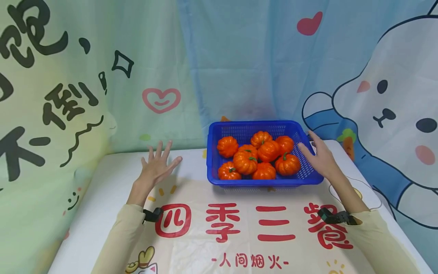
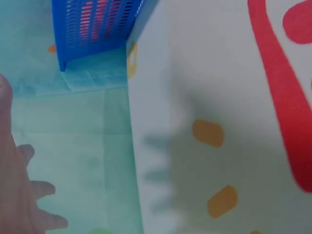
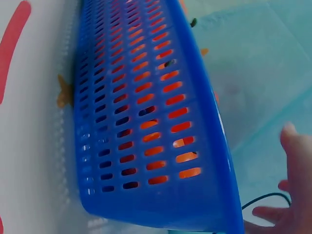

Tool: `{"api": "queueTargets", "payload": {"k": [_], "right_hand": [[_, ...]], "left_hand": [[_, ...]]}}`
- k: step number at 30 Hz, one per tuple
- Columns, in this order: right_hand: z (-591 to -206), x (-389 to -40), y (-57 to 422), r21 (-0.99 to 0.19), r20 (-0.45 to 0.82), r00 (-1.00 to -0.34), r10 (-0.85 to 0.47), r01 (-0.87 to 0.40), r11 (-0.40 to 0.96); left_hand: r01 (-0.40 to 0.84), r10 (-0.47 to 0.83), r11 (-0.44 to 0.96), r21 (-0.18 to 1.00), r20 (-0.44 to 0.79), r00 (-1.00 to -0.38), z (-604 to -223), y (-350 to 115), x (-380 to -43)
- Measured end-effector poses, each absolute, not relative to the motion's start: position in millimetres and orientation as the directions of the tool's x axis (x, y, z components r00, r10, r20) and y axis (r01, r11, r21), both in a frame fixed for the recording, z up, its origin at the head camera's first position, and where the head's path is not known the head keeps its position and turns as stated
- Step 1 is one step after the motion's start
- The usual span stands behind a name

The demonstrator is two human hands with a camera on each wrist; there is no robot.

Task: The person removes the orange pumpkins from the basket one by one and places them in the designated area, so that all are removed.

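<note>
A blue plastic basket (image 1: 267,182) with slotted walls stands at the back of the table, holding several small orange pumpkins (image 1: 245,162) with green stems. To its left, my left hand (image 1: 155,165) is raised above the table with fingers spread, holding nothing. My right hand (image 1: 318,156) is at the basket's right end, its straight thumb and fingers close by the rim. In the right wrist view, part of the right hand (image 3: 297,190) shows beside the slotted basket wall (image 3: 131,122). The left wrist view catches the left hand's fingers (image 2: 43,189) at its edge.
A pale tablecloth (image 1: 239,213) with red printed characters covers the table. Behind it hangs a printed curtain (image 1: 232,83) with hearts and a white cartoon animal. A thin dark cable (image 1: 362,182) runs along the table's right side.
</note>
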State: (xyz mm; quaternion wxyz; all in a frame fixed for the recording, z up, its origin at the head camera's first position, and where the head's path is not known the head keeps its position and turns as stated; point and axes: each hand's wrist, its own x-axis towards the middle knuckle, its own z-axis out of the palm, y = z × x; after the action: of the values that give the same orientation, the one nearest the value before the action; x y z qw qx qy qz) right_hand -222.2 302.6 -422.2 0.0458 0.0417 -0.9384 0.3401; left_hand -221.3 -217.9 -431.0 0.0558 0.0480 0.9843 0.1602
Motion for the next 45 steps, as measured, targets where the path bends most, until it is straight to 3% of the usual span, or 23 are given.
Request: {"api": "queueTargets", "payload": {"k": [7,15,28,45], "right_hand": [[-432,-228,313,-0.813,-0.049,-0.996,0.074,0.083,0.577],[-450,-234,328,-0.84,-0.313,-0.947,-0.072,0.24,0.486],[-455,-233,327,-0.871,-0.316,-0.944,-0.09,0.252,0.423],[-458,-233,326,-0.869,-0.31,-0.949,-0.065,0.255,0.425]], "left_hand": [[0.118,0.168,0.884,0.452,-0.072,-0.983,-437,-214,-220],[0.156,0.218,0.819,0.551,-0.047,-0.975,-428,-196,-233],[0.293,0.369,0.743,0.602,-0.002,-0.93,-404,-147,-260],[0.4,0.473,0.782,0.478,-0.037,-0.88,-397,-95,-279]]}}
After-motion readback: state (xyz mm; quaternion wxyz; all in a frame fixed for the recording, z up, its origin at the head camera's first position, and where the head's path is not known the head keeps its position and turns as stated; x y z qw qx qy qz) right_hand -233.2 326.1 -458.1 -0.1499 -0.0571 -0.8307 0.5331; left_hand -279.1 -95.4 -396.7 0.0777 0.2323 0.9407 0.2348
